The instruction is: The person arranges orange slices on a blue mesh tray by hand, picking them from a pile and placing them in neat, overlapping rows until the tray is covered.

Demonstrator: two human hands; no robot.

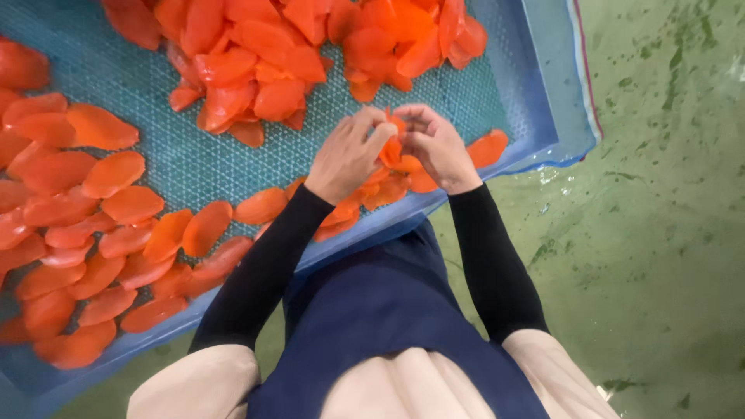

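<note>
My left hand (346, 155) and my right hand (438, 146) meet over the near edge of a blue mesh tray (194, 167). Together they pinch one orange fruit slice (392, 147) between the fingertips, each hand on one side of it. Both arms wear black sleeves. Under the hands lies a small cluster of orange slices (388, 186). A heap of loose slices (295, 54) sits at the far side of the tray. Flat slices (93, 225) lie side by side over the left part.
The tray's blue rim (543, 93) ends at the right, with a clear plastic sheet under its corner. A wet green floor (667, 233) stretches to the right and below. My dark apron (380, 310) fills the bottom centre.
</note>
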